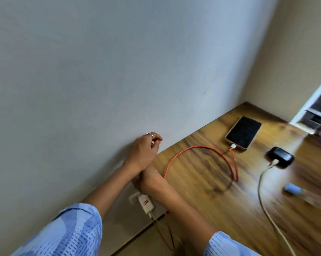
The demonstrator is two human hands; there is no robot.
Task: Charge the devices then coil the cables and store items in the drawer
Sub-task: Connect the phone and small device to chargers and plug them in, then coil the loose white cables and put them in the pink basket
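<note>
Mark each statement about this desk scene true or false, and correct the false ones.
1. The red cable is plugged into the phone. True.
2. The phone's screen is lit and showing a picture. False: the screen is dark.
3. A white cable runs to the small black device. True.
4. The white charger lies loose on the desk. False: it sits in a socket on the wall.
5. The left hand is raised near the wall. True.
</note>
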